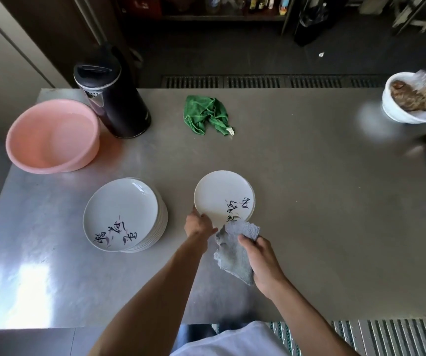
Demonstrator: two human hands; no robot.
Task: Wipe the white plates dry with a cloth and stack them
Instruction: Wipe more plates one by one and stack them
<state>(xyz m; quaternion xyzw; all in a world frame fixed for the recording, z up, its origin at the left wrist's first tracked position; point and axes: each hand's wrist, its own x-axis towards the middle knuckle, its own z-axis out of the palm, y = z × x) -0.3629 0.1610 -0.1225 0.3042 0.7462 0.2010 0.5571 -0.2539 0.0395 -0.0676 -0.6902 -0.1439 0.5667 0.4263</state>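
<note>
Left hand (198,223) gripping the seven o'clock rim of a white plate (220,195) at the centre of the steel table (309,201), right hand (260,255) clenched around a grey cloth (233,253) at its six o'clock edge, stack of plates (123,214) at nine o'clock.

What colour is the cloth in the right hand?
Light grey cloth, held by the right hand; the head view shows it.
</note>
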